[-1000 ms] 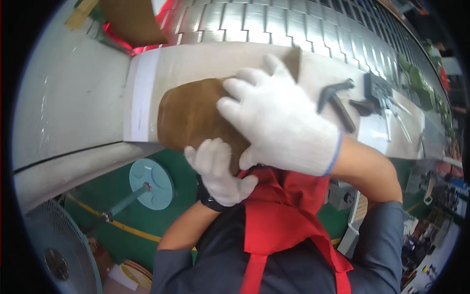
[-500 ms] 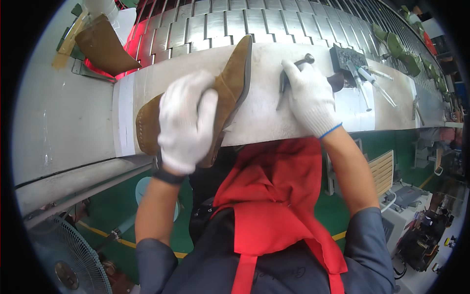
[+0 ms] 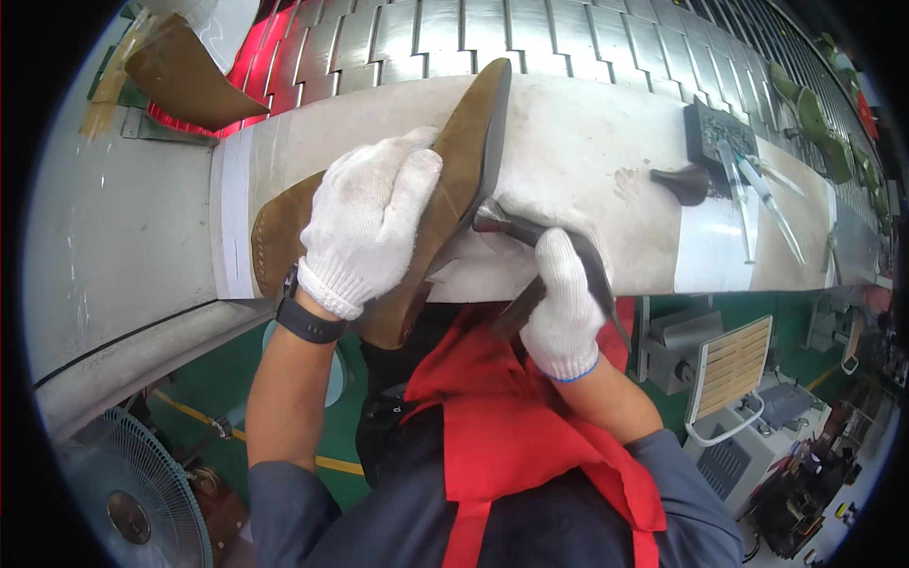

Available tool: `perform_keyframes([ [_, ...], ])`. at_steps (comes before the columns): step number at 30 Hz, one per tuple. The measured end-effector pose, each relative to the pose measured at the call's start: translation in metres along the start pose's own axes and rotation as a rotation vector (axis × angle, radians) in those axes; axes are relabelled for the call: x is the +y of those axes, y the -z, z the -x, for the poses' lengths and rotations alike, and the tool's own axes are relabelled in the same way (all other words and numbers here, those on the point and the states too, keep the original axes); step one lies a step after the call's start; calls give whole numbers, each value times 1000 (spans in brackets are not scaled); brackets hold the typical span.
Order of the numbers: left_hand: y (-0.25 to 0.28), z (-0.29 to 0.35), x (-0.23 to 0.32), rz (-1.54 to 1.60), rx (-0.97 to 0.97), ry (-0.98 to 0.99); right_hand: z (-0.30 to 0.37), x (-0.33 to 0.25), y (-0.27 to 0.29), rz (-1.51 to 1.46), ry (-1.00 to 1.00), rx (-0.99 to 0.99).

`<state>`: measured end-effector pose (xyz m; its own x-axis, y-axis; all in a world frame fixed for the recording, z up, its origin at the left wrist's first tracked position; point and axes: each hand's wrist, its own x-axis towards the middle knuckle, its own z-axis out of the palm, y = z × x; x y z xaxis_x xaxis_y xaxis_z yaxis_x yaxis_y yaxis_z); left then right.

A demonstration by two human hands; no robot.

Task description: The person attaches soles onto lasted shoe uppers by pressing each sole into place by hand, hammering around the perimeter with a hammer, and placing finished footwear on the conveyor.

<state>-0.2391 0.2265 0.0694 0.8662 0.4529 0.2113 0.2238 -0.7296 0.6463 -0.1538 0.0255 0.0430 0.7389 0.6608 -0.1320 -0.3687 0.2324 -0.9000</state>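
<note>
A brown suede boot [image 3: 464,166] lies slantwise on the pale worktop [image 3: 587,151], its pointed toe toward the far side and its dark sole edge facing right. My left hand [image 3: 369,213], in a white knit glove, presses over the boot's upper and grips it. Close to the sole edge, my gloved right hand [image 3: 566,308] is closed round a cobbler's hammer [image 3: 544,230]. The round hammer face lies beside the sole; I cannot tell whether they touch. The long tapering end curves past my fingers toward me.
Slim syringes [image 3: 772,208] lean by a rough black block [image 3: 710,137] on the right, near a dark brown rounded piece [image 3: 684,185]. Metal conveyor slats [image 3: 530,33] run behind the worktop. A brown leather piece [image 3: 189,76] sits far left; a fan [image 3: 133,502] stands lower left.
My right hand has brought the hammer from the right of the worktop leftward and nearer me, beside the boot's sole. My left hand stays on the boot.
</note>
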Motion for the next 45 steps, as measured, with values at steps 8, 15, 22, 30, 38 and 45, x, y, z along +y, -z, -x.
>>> perform_keyframes([
  [8,-1,-2,-10,20,87,-42,-13,23,16,220,409,-115],
  [15,10,-10,0,83,-44,86,-30,16,20,327,639,-293],
  [22,2,-3,-1,-57,36,-13,-36,-44,12,835,380,-579],
  [30,1,-1,-2,-25,90,-44,-2,-26,-22,750,438,-483],
  [38,14,3,-7,12,-9,-105,10,-15,0,423,420,-482],
  [45,-2,-10,13,-137,-142,-85,-10,-2,14,362,519,-175],
])
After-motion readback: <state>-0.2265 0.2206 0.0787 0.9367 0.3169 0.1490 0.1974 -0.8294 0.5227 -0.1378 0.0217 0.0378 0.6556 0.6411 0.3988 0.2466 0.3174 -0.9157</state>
